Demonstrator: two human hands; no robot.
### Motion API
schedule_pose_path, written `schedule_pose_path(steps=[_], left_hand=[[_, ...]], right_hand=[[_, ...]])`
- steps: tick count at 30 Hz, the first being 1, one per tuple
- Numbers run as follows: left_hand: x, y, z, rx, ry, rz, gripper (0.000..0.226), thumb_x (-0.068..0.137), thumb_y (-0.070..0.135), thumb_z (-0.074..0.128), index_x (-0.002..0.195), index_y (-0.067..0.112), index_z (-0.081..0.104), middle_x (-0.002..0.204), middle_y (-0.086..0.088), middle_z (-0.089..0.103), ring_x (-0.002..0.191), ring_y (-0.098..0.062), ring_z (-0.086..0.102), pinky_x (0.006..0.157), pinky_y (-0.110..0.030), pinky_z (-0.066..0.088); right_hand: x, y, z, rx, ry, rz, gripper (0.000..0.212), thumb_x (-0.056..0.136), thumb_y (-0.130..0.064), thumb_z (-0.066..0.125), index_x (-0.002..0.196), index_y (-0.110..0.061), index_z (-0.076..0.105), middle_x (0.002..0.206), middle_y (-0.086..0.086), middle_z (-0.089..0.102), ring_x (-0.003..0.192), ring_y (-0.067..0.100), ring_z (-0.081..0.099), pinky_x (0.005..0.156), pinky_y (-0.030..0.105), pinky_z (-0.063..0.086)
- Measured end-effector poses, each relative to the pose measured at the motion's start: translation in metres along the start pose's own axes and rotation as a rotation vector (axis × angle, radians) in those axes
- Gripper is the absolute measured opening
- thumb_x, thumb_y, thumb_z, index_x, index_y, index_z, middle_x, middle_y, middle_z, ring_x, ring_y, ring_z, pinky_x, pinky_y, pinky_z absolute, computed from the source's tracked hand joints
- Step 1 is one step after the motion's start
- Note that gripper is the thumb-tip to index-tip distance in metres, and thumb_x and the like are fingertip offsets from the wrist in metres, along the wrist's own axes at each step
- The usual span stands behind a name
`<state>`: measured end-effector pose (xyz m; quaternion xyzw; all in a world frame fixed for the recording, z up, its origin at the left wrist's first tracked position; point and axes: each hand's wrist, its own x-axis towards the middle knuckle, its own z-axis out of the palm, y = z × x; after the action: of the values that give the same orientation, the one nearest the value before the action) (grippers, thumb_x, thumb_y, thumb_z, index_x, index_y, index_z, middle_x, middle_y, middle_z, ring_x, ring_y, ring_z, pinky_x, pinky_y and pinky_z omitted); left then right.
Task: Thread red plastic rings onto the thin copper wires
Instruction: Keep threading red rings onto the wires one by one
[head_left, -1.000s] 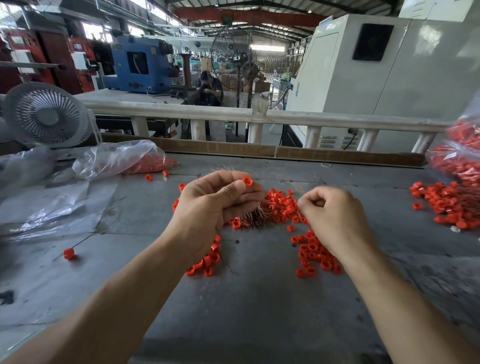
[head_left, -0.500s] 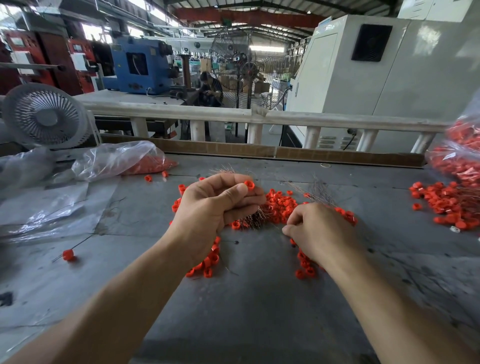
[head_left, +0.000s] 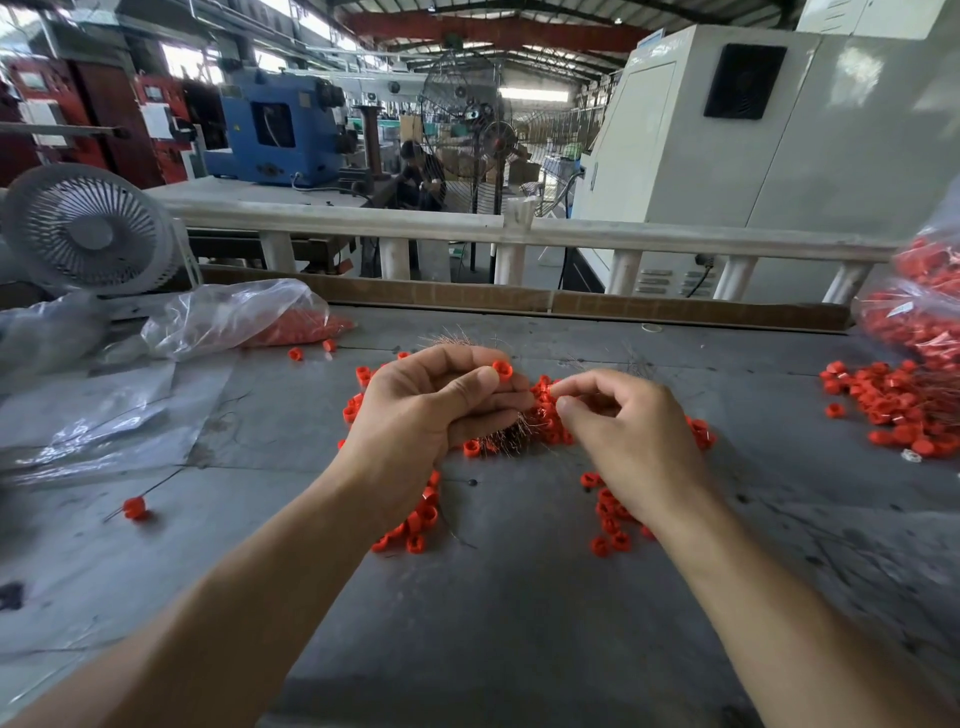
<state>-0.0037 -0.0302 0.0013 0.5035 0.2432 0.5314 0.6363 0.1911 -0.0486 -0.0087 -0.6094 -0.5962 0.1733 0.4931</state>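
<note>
The left hand (head_left: 426, 410) is curled over the grey desk (head_left: 519, 597), pinching one red plastic ring (head_left: 502, 370) between thumb tip and forefinger, the ring's hole facing up and toward the camera. Its lower fingers are folded round a bundle of thin copper wires (head_left: 511, 434), whose ends bristle out below the fist and again behind it near the knuckles. The right hand (head_left: 628, 436) sits just beside the left, fingers loosely bent, forefinger and thumb brought close together near the ring; whether they pinch a wire is too fine to tell. Beneath and between both hands lies a scatter of loose red rings (head_left: 415, 525) on the desk. Farther right sits another heap of rings (head_left: 893, 405), below a clear bag of red rings (head_left: 919, 312). On the left lie a crumpled clear plastic bag (head_left: 234, 317) holding more red pieces, a white desk fan (head_left: 88, 231), and a single ring threaded on a wire (head_left: 135, 506).
</note>
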Motion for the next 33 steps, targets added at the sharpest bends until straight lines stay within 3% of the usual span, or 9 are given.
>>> schedule_pose_path(steps=[2,4,7,12,19,23,33], left_hand=[[0.000,0.000,0.001,0.020,-0.005,0.003,0.023,0.087,0.012,0.068,0.107,0.002,0.070,0.105,-0.023,0.076,0.103,-0.034,0.075,0.080,-0.031,0.062],[-0.001,0.000,0.002,0.038,-0.006,0.006,0.023,0.086,0.012,0.068,0.107,0.002,0.070,0.104,-0.023,0.076,0.101,-0.034,0.075,0.080,-0.031,0.062],[-0.001,0.000,0.003,0.072,-0.010,0.011,0.022,0.085,0.014,0.068,0.105,0.004,0.071,0.103,-0.022,0.077,0.099,-0.033,0.076,0.079,-0.031,0.062],[-0.002,-0.001,0.005,0.128,-0.013,0.026,0.028,0.083,0.014,0.069,0.108,0.001,0.070,0.100,-0.022,0.076,0.095,-0.032,0.077,0.079,-0.032,0.063],[-0.003,-0.003,0.006,0.169,-0.031,0.049,0.016,0.083,0.016,0.070,0.098,0.013,0.076,0.096,-0.019,0.078,0.094,-0.030,0.077,0.082,-0.033,0.063],[-0.003,-0.003,0.005,0.195,-0.035,0.064,0.014,0.085,0.016,0.070,0.094,0.021,0.079,0.096,-0.017,0.078,0.096,-0.031,0.076,0.083,-0.034,0.062],[-0.003,-0.006,0.006,0.222,-0.007,0.072,0.021,0.083,0.015,0.070,0.102,0.008,0.073,0.095,-0.018,0.078,0.094,-0.032,0.076,0.085,-0.037,0.063]], right_hand=[[-0.001,-0.002,0.000,0.095,-0.002,-0.022,0.008,0.092,-0.022,0.074,0.088,-0.029,0.076,0.077,-0.012,0.073,0.074,0.004,0.068,0.067,0.018,0.052],[-0.003,-0.006,0.001,0.210,-0.003,-0.052,0.008,0.093,-0.019,0.075,0.091,-0.027,0.075,0.077,-0.005,0.074,0.073,0.011,0.071,0.065,0.028,0.057],[-0.007,-0.013,0.002,0.326,0.014,-0.141,0.009,0.092,-0.016,0.077,0.092,-0.025,0.075,0.080,-0.004,0.076,0.075,0.013,0.074,0.062,0.023,0.057],[-0.011,-0.021,0.005,0.292,0.052,-0.276,0.012,0.085,-0.018,0.082,0.089,-0.028,0.077,0.086,-0.010,0.075,0.084,0.010,0.072,0.073,0.015,0.053],[-0.014,-0.023,0.005,0.260,0.036,-0.316,0.014,0.085,-0.012,0.082,0.092,-0.024,0.079,0.087,-0.012,0.076,0.089,0.010,0.073,0.080,0.023,0.058],[-0.014,-0.024,0.006,0.155,0.060,-0.411,0.016,0.086,-0.008,0.080,0.094,-0.022,0.079,0.089,-0.013,0.075,0.091,0.003,0.070,0.080,0.009,0.049],[-0.013,-0.022,0.006,0.053,0.103,-0.477,0.013,0.084,-0.006,0.082,0.093,-0.015,0.081,0.089,-0.010,0.073,0.090,-0.001,0.067,0.080,0.007,0.045]])
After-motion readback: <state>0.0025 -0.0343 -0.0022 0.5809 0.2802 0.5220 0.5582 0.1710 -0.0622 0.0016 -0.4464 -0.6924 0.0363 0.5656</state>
